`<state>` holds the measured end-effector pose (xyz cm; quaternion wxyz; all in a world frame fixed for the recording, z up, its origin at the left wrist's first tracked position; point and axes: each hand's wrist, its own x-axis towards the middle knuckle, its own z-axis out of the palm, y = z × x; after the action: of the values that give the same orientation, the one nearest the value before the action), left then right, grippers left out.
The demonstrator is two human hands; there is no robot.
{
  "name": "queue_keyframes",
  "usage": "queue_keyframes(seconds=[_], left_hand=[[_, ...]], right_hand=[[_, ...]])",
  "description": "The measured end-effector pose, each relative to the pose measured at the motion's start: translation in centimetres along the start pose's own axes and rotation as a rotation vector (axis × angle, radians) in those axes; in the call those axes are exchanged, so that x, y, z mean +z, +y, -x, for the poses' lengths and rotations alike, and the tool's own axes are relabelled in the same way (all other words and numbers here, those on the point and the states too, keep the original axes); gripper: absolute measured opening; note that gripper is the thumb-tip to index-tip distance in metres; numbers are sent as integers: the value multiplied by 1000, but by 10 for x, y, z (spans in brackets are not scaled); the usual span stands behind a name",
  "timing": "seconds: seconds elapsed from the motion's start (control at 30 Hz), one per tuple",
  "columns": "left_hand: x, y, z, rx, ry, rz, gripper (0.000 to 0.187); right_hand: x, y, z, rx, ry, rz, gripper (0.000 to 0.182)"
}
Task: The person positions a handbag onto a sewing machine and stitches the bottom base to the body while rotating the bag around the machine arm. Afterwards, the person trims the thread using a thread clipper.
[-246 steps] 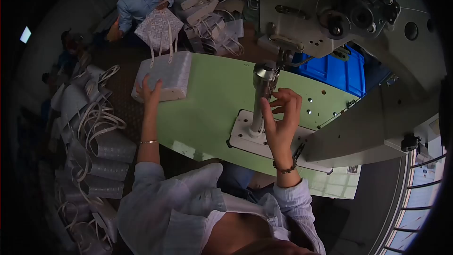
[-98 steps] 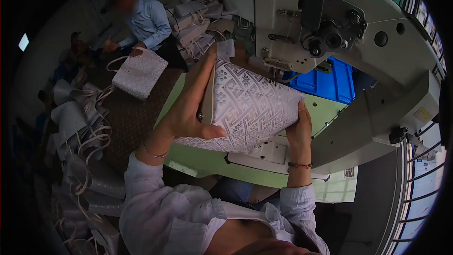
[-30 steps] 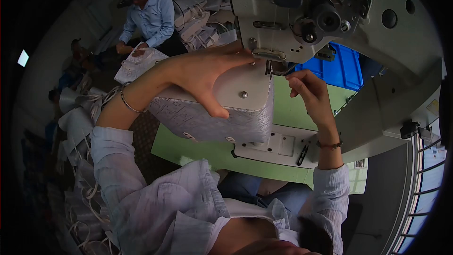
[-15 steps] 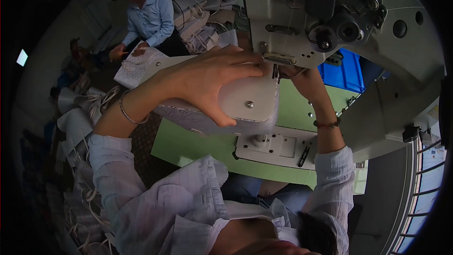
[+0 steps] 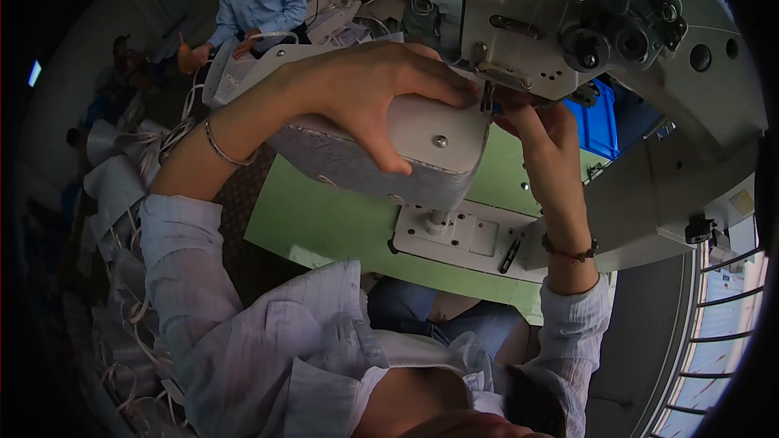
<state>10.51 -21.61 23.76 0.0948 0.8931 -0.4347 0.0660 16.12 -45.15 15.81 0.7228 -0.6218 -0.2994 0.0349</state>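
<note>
A pale box-shaped piece (image 5: 422, 131) with metal studs and a patterned side lies under the head of a sewing machine (image 5: 560, 24). Across its top spreads my left hand (image 5: 365, 93), thumb apart from the fingers, pressing on the surface near the needle area (image 5: 487, 97). On the far right side of the needle, my right hand (image 5: 544, 126) has its fingers bent together at the piece's edge. The machine head partly hides those fingertips, and what they hold is too small to name.
A green table (image 5: 324, 223) carries the machine's base plate (image 5: 462, 235) and small black snips (image 5: 510, 256). Behind stands a blue crate (image 5: 600, 126). At the back left sits a person in a blue shirt (image 5: 272, 0), near piled pale pieces (image 5: 341, 8) with straps.
The view has shifted, and the machine head appears farther right. My right hand's fingers are bent more visibly beside the needle. The seated person's hand has lifted away from the pale piece.
</note>
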Motion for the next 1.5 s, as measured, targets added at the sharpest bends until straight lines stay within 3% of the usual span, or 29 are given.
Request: queue_keyframes(seconds=[0.2, 0.33, 0.53, 0.73, 0.8, 0.93, 1.03, 1.13, 1.5], left_hand=[[0, 0, 3, -33, -44, 36, 82], [-2, 4, 2, -32, -35, 38, 81], [-7, 7, 0, -72, -76, 29, 80], [-4, 6, -2, 21, -30, -13, 81], [-2, 4, -1, 16, -35, -4, 81], [-1, 0, 2, 24, -28, -4, 80], [0, 0, 5, 25, -11, -10, 80], [-1, 3, 4, 9, -12, -25, 80], [-4, 5, 1, -72, -71, 37, 78]], right_hand=[[1, 9, -1, -111, 38, 113, 20], [-5, 8, -1, -20, -44, 191, 23], [-5, 6, -1, -24, -43, 163, 18], [-3, -3, 0, -7, -87, 192, 26], [2, 2, 0, -124, 33, 68, 20], [2, 0, 1, -124, 34, 78, 21], [-4, -4, 0, 26, -87, 186, 31], [2, -3, 1, -43, -27, 126, 20], [2, 3, 1, -78, -6, 70, 20]])
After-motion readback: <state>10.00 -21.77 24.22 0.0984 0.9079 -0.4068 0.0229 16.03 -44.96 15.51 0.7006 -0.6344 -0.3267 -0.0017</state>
